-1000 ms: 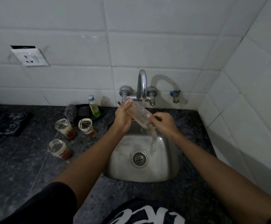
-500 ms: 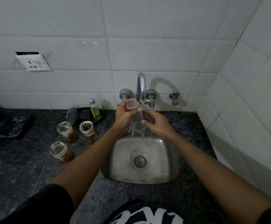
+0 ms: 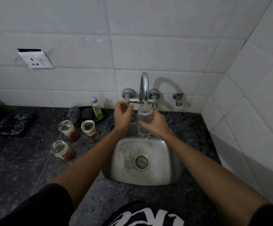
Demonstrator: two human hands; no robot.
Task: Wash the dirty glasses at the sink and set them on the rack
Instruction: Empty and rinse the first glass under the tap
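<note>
My right hand (image 3: 156,126) grips a clear glass (image 3: 144,117) upright over the steel sink (image 3: 173,162). Water runs from the faucet (image 3: 144,85) into the glass and drips off its base. My left hand (image 3: 122,116) is off the glass, its fingers curled at the left tap handle (image 3: 128,99). Three dirty glasses with foam rings and brown dregs stand on the dark counter left of the sink: two at the back (image 3: 68,130) (image 3: 89,128) and one nearer me (image 3: 60,150). No rack is in view.
A green soap bottle (image 3: 97,110), a scrubber (image 3: 73,114) and a black tray (image 3: 86,114) sit by the back wall. A dark cloth-like item (image 3: 13,123) lies at far left. A small wall tap (image 3: 178,99) and tiled side wall bound the right.
The glass went from tilted and pouring to upright under the stream. My left hand let go of it and moved up to the tap handle; my right hand now holds it alone.
</note>
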